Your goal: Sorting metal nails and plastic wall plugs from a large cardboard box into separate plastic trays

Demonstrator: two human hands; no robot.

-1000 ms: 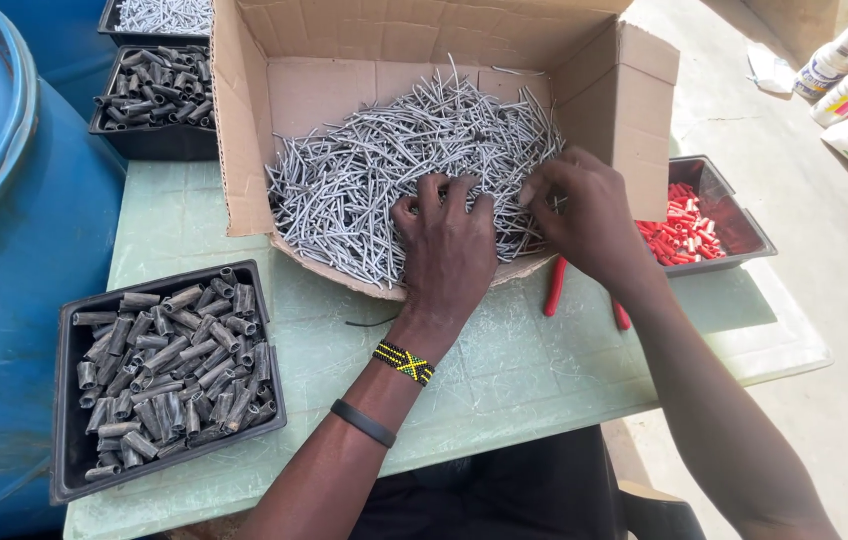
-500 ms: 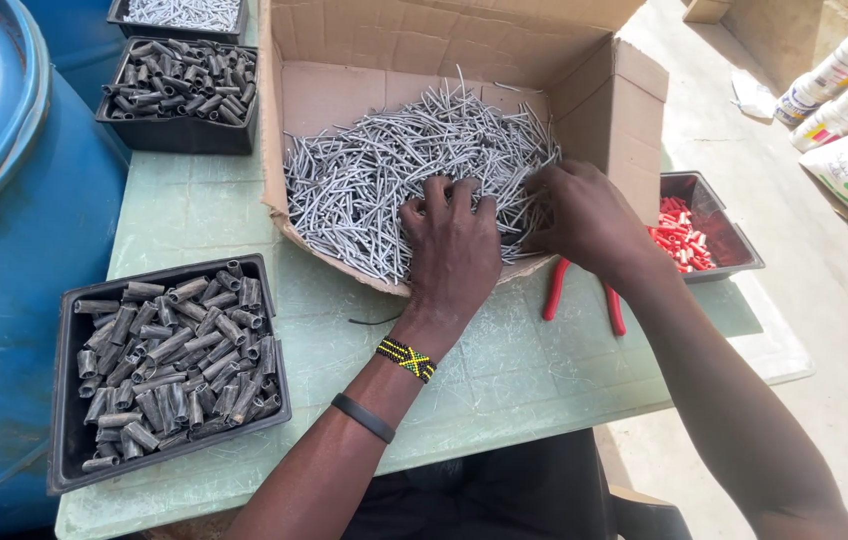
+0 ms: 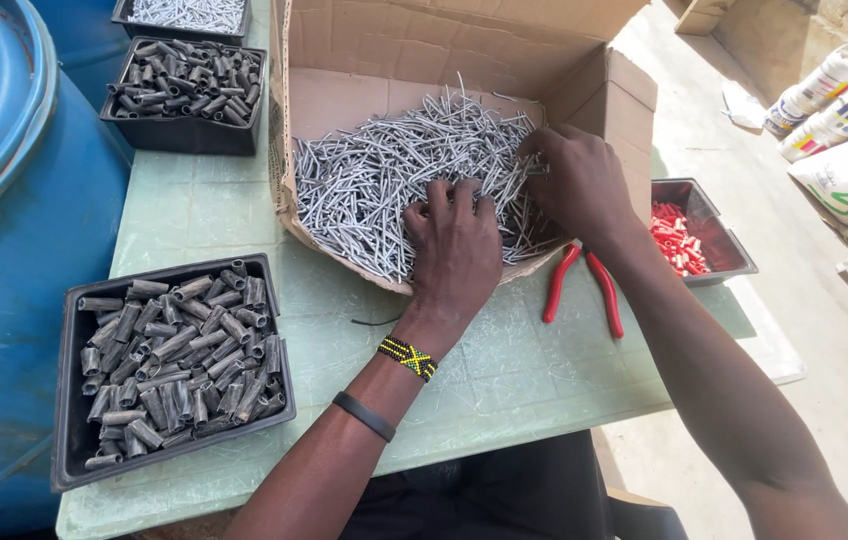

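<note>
A cardboard box [image 3: 464, 45] lies open on its side on the pale green table [image 3: 504, 370], filled with a heap of thin bent metal wire pieces [image 3: 384, 180]. My left hand [image 3: 456, 250] rests palm down on the near part of the heap, fingers spread into the wires. My right hand [image 3: 576, 182] is dug into the right side of the heap, fingers curled among the wires. Whether either hand has picked up any wires is hidden.
A black tray of short grey metal tubes [image 3: 169, 360] sits near left; another such tray [image 3: 189, 85] stands far left. Red-handled pliers [image 3: 584, 290] lie right of the box beside a black tray of red plastic parts [image 3: 684, 235]. A blue barrel [image 3: 4, 200] stands at the left.
The view has shifted slightly. My right hand moved a little deeper and farther up into the wire heap; my left hand stays pressed on the wires.
</note>
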